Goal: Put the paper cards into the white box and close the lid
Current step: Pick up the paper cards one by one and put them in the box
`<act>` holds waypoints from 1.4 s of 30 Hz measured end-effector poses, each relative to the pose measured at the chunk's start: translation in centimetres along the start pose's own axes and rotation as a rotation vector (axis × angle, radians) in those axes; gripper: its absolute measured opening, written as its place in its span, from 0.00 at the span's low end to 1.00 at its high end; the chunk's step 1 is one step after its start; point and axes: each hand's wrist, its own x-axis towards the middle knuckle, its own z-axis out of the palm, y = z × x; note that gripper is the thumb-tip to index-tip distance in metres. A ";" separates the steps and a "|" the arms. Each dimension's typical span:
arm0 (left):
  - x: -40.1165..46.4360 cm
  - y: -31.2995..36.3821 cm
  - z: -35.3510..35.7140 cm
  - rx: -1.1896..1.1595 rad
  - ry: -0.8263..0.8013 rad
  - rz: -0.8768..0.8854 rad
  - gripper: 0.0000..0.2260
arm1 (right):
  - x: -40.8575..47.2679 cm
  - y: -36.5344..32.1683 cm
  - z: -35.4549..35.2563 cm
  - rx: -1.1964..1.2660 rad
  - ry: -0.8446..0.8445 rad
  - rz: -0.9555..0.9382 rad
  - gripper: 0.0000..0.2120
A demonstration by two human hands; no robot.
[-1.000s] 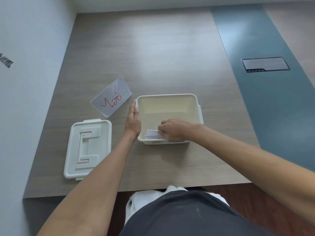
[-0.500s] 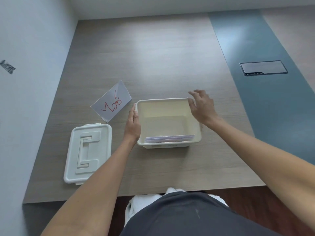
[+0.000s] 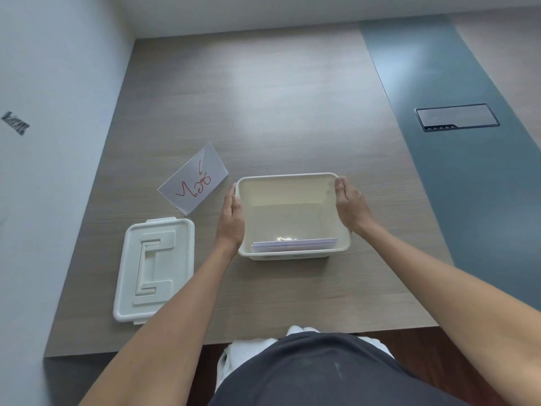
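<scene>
The white box (image 3: 288, 178) stands open near the table's front, in the middle. A thin stack of paper cards (image 3: 294, 244) lies inside it along the near wall. My left hand (image 3: 231, 218) presses flat against the box's left side. My right hand (image 3: 349, 205) holds the right side, fingers at the far right corner of the rim. The white lid (image 3: 153, 269) lies flat on the table to the left of the box, handle side up.
A clear sign holder with red writing (image 3: 193, 178) stands behind the lid, left of the box. A grey wall runs along the left. A dark floor-box plate (image 3: 456, 117) sits in the blue strip at the right. The table edge is close to my body.
My right hand let go of the cards inside the box, rose out and came down on the box's right side. My left hand stayed on the left side.
</scene>
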 end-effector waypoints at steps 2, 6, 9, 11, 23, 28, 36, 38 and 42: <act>0.1 0.0 -0.4 -0.006 -0.034 0.002 0.18 | 0.0 0.0 -0.1 0.005 -0.011 0.010 0.19; 2.3 -0.4 -2.6 0.100 0.030 0.029 0.18 | 0.0 -0.2 -0.3 0.005 -0.023 0.023 0.18; 4.9 -0.7 -5.5 0.300 0.231 0.121 0.16 | 0.0 -0.1 -0.2 0.022 -0.026 0.043 0.18; 6.4 -0.5 -7.4 0.511 0.359 0.238 0.12 | 0.0 -0.1 -0.1 0.019 -0.026 0.045 0.18; 11.3 -1.3 -13.3 0.751 0.162 -0.017 0.10 | 0.1 0.2 0.0 0.037 -0.007 0.037 0.18; 10.8 0.6 -13.1 0.678 0.188 0.044 0.10 | 0.1 0.3 0.0 0.046 -0.007 0.045 0.18; 10.0 8.9 -11.5 0.643 0.098 0.405 0.12 | 0.0 0.3 0.0 0.054 -0.014 0.049 0.19; 9.4 11.0 -10.7 0.615 0.084 0.491 0.10 | 0.2 0.4 0.1 0.053 -0.012 0.055 0.18; 7.3 14.4 -9.0 0.522 0.015 0.588 0.09 | 0.2 0.6 0.1 0.062 -0.015 0.061 0.19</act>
